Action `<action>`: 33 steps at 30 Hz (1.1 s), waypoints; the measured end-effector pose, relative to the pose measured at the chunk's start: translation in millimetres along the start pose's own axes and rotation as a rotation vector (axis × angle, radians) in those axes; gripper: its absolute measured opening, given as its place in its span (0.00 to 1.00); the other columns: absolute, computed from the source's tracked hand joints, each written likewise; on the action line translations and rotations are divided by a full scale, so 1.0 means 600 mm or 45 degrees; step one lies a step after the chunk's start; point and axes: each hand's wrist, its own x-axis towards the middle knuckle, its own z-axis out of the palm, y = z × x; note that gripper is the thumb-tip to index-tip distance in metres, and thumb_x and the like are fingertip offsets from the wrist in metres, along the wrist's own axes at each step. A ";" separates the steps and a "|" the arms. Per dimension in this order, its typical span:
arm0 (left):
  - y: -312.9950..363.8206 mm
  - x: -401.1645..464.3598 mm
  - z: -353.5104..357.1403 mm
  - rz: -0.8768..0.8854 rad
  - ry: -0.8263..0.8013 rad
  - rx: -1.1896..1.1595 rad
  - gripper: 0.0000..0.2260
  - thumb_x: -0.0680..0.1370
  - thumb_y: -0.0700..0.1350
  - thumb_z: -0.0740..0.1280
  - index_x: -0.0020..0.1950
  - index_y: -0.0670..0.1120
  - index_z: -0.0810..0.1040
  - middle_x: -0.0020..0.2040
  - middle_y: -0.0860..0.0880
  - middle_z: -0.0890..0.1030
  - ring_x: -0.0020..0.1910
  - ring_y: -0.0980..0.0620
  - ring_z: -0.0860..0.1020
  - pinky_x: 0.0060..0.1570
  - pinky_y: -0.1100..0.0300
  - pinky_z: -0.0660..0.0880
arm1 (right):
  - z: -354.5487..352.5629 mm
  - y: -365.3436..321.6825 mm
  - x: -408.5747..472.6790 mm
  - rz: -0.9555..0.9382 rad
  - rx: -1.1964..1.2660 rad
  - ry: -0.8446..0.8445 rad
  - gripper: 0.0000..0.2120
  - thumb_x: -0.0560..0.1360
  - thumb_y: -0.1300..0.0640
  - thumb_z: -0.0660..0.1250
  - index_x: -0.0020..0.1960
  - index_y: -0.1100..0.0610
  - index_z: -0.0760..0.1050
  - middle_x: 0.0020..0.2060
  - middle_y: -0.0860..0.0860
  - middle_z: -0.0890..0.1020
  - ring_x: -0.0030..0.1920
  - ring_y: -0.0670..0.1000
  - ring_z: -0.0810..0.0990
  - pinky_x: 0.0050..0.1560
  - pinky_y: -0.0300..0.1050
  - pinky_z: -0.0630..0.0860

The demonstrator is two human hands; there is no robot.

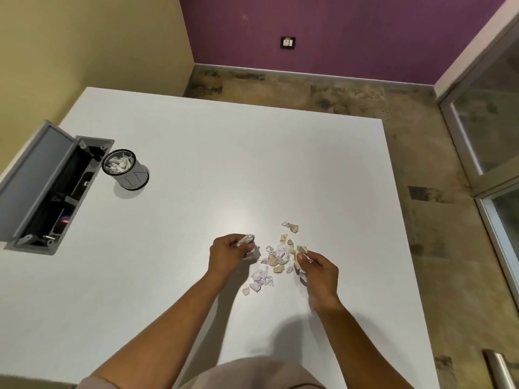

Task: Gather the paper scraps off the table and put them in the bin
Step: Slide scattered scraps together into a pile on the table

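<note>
Several torn paper scraps (273,259), white, pale purple and tan, lie scattered on the white table (196,220) between my hands. My left hand (229,254) is curled and holds a small bunch of scraps at its fingertips, just left of the pile. At the pile's right edge, my right hand (320,272) pinches a few scraps with curled fingers. The bin (126,169), a small grey cylinder with a black rim, stands at the far left of the table and has scraps inside it.
An open grey cable box (45,192) with its lid raised is sunk into the table just left of the bin. The table's right edge borders mottled brown floor (421,192). A glass door frame (488,136) stands at the far right.
</note>
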 end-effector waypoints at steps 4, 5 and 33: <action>-0.002 -0.009 -0.028 0.019 0.010 -0.089 0.07 0.72 0.34 0.74 0.49 0.36 0.83 0.37 0.45 0.84 0.35 0.53 0.82 0.40 0.61 0.79 | 0.021 -0.025 -0.031 0.064 0.272 -0.013 0.11 0.72 0.64 0.73 0.54 0.62 0.81 0.43 0.58 0.83 0.36 0.53 0.78 0.29 0.38 0.72; -0.001 -0.011 -0.036 0.012 0.011 -0.127 0.08 0.72 0.34 0.74 0.50 0.35 0.83 0.39 0.44 0.84 0.35 0.53 0.82 0.40 0.62 0.80 | 0.030 -0.029 -0.042 0.069 0.301 -0.018 0.10 0.72 0.64 0.73 0.53 0.62 0.81 0.44 0.57 0.83 0.36 0.52 0.80 0.29 0.38 0.73; 0.114 0.160 -0.460 0.130 0.226 -0.297 0.07 0.73 0.34 0.73 0.50 0.40 0.84 0.43 0.43 0.85 0.39 0.53 0.84 0.43 0.63 0.80 | 0.550 -0.097 -0.157 0.194 0.560 -0.312 0.04 0.76 0.66 0.67 0.47 0.59 0.79 0.38 0.53 0.82 0.35 0.46 0.81 0.32 0.32 0.76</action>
